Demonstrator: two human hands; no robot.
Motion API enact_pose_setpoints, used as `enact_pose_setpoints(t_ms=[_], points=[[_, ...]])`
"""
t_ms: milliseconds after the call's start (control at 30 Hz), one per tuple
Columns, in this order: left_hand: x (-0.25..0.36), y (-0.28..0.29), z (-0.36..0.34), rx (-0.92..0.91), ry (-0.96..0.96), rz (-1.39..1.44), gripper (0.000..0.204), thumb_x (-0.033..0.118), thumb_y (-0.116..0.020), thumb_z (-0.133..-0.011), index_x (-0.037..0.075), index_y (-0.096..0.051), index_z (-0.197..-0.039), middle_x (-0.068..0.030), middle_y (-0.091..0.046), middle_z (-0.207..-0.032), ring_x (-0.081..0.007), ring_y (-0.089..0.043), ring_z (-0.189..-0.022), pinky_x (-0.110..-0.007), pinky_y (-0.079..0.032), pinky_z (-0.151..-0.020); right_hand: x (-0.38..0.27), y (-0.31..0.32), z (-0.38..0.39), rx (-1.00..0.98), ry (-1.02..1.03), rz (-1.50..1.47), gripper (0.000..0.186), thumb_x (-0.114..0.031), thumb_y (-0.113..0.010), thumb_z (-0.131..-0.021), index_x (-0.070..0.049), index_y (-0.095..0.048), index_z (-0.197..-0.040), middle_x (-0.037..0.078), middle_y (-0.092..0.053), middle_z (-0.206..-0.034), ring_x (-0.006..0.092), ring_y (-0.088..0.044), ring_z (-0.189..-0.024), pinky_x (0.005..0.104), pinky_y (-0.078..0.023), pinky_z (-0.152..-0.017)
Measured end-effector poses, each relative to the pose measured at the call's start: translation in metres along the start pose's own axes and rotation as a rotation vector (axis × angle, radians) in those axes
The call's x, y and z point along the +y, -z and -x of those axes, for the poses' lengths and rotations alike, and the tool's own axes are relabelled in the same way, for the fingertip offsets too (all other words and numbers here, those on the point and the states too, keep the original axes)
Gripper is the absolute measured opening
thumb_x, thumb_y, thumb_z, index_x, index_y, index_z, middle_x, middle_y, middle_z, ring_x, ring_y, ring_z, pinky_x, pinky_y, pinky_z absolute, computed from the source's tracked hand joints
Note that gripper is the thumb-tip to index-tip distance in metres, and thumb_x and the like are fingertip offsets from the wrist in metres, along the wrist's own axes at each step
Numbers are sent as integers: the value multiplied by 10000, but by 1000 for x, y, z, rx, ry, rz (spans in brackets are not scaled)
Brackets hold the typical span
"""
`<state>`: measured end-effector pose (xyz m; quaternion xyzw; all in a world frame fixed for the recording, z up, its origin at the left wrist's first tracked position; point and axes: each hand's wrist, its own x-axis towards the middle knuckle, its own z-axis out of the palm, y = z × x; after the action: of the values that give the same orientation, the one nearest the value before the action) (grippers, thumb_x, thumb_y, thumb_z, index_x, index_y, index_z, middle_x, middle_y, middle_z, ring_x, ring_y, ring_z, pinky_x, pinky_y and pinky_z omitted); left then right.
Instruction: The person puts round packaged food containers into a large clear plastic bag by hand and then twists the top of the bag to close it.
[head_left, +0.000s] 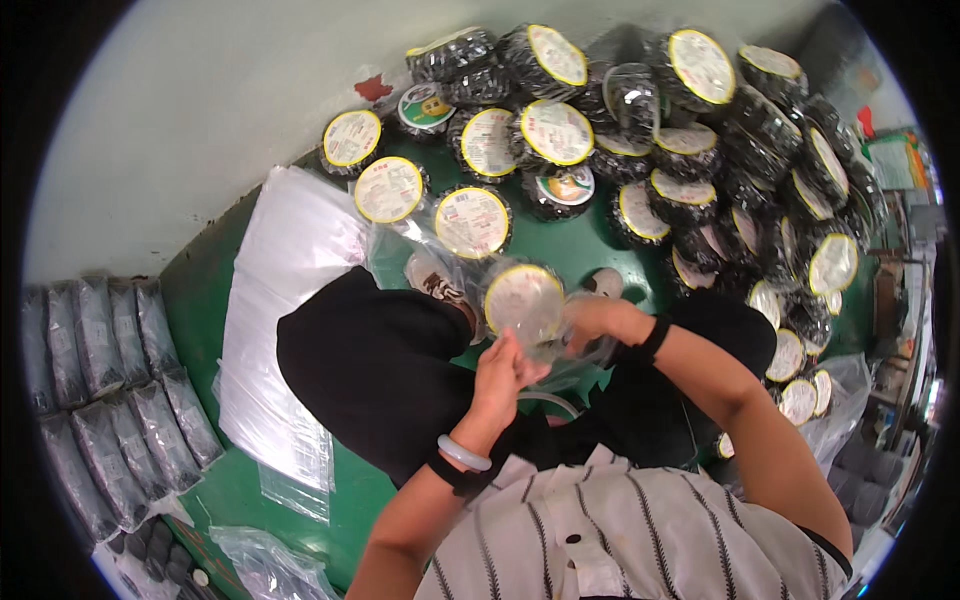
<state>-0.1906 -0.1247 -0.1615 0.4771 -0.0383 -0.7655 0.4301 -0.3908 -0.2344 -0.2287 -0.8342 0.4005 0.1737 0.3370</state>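
In front of my lap is a round package [525, 297] with a yellow-rimmed white label, seen through a clear plastic bag [570, 372]. My left hand [503, 372] is closed at the near edge of the package, its thumb against it. On the right side my right hand [598, 322] has its fingers closed on the bag's loose film, partly blurred. Just beyond the package lie more round black packages with yellow-rimmed labels, one of them [472, 222] close by. A stack of flat clear plastic bags [290, 330] spreads on the green floor beside my left leg.
Wrapped round black packages [700, 70] pile up against the far wall and along the right. Filled grey packets [95, 340] stand in rows at the left. A crumpled clear bag [275, 560] lies at lower left on the green floor [225, 490].
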Motion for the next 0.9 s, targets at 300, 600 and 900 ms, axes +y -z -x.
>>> enact_pose_setpoints(t_ms=[300, 600, 900], points=[[7, -3, -45, 248, -285, -656, 428, 245, -678, -869, 73, -369, -630, 49, -332, -590, -60, -328, -553, -261, -309, -493, 86, -73, -260, 898, -671, -463, 1001, -533, -806, -622, 166, -448, -1243, 166, -596, -970, 242, -579, -841, 373, -494, -684], [34, -3, -50, 335, -60, 197, 277, 334, -496, -973, 135, -449, -785, 66, -335, -534, -39, -284, -417, -203, -207, -388, 65, 149, -55, 854, 56, -889, 414, -173, -641, -878, 8, -485, -1216, 120, -607, -1050, 214, -593, -943, 304, -490, -812], [-4, -44, 33, -340, -406, -1314, 196, 196, -525, -943, 23, -480, -862, -82, -613, -726, -193, -602, -625, -342, -463, -588, 44, -61, 44, 565, -293, -2201, 530, -295, -486, -965, 32, -358, -1361, 168, -485, -1288, 268, -448, -1221, 344, -365, -1035]])
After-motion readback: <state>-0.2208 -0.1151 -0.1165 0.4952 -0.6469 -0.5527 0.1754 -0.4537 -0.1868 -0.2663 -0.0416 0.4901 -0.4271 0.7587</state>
